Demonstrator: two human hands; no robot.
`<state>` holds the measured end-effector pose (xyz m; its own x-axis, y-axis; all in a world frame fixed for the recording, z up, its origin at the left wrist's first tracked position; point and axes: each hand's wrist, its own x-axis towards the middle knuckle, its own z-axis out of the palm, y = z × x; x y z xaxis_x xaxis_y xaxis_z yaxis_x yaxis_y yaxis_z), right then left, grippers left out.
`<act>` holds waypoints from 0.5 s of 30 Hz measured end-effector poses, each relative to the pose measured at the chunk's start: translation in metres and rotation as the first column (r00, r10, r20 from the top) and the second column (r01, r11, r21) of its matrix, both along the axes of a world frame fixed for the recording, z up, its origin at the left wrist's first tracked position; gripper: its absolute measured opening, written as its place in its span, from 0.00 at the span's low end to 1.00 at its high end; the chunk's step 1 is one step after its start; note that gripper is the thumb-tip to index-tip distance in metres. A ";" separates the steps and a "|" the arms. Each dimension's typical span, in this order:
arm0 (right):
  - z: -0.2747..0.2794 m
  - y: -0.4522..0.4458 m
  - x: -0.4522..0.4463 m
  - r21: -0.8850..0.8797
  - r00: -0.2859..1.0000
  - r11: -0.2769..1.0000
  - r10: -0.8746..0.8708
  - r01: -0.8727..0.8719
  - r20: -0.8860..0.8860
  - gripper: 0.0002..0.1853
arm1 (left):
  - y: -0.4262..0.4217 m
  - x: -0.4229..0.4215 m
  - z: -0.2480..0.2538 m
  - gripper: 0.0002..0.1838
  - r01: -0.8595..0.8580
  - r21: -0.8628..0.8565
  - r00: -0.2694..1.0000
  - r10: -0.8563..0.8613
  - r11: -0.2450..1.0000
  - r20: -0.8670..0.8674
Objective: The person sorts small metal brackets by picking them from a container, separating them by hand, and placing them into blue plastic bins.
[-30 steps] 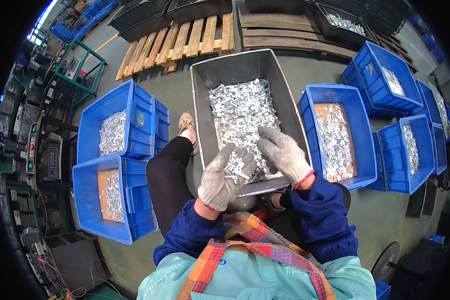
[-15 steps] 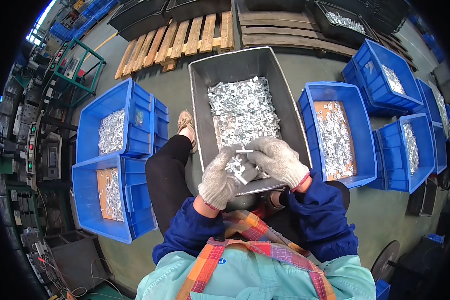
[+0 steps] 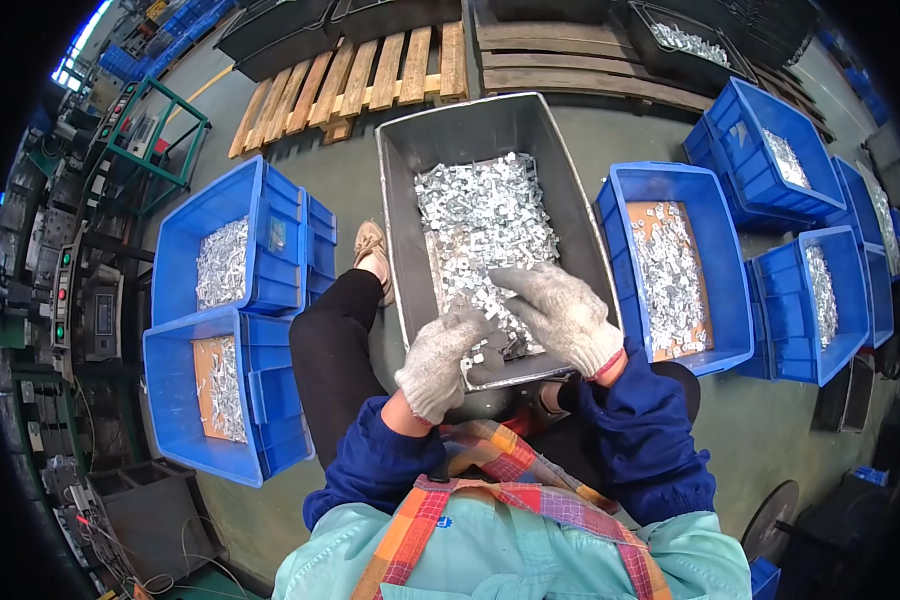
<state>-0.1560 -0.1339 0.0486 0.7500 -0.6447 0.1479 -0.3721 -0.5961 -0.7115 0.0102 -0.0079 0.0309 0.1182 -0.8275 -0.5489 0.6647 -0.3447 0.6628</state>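
Both hands wear pale knitted gloves with darker, soiled fingers. My left hand [image 3: 444,362] is over the near end of a dark grey bin [image 3: 398,215], its fingers curled around a few small metal pieces [image 3: 477,357]. To its right, my right hand [image 3: 558,314] hovers over the same bin, palm down, fingers reaching left; whether anything is under them is hidden. A heap of small silvery metal parts [image 3: 485,215] covers much of the bin's floor beyond my hands.
Blue crates [image 3: 625,178] with metal parts stand to the right, and more blue crates [image 3: 165,385] to the left. Wooden pallets [image 3: 370,80] lie beyond the bin. Machines [image 3: 103,310] line the far left. A shoe [image 3: 371,243] rests beside the bin.
My hands came together around metal pieces half a second ago and are now slightly apart. The light piece between them is gone from there, and fewer pieces show in my left hand.
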 end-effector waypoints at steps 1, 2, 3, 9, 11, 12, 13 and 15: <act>-0.005 -0.002 0.000 -0.030 0.997 1.000 0.006 -0.004 0.072 0.21 | 0.001 0.001 -0.002 0.13 0.005 0.001 1.000 -0.005 1.000 0.016; -0.005 -0.003 -0.002 -0.030 0.999 0.999 0.022 -0.021 0.039 0.21 | 0.002 0.001 -0.005 0.13 0.003 -0.011 1.000 -0.003 1.000 0.030; 0.002 -0.003 -0.002 -0.031 0.999 0.999 0.039 -0.039 0.006 0.22 | 0.002 0.000 -0.007 0.13 0.002 -0.025 0.999 -0.001 1.000 0.044; -0.006 0.001 -0.001 -0.049 0.992 0.993 0.107 -0.110 -0.073 0.23 | 0.003 0.003 0.002 0.09 0.171 -0.024 0.944 -0.157 0.985 0.290; -0.011 0.000 -0.002 -0.052 0.991 0.991 0.118 -0.121 -0.069 0.21 | 0.002 -0.002 0.007 0.09 0.191 -0.012 0.916 -0.173 0.982 0.363; -0.011 -0.002 -0.003 -0.058 0.989 0.989 0.130 -0.134 -0.077 0.20 | 0.001 -0.005 0.009 0.09 0.168 -0.008 0.939 -0.158 0.986 0.306; -0.011 -0.002 -0.004 -0.062 0.986 0.987 0.141 -0.147 -0.084 0.19 | 0.002 -0.007 0.009 0.09 0.147 -0.001 0.958 -0.142 0.989 0.249; -0.021 0.002 -0.001 -0.105 0.991 0.986 0.129 -0.133 -0.046 0.17 | 0.002 -0.003 0.002 0.10 0.174 0.000 0.946 -0.167 0.985 0.278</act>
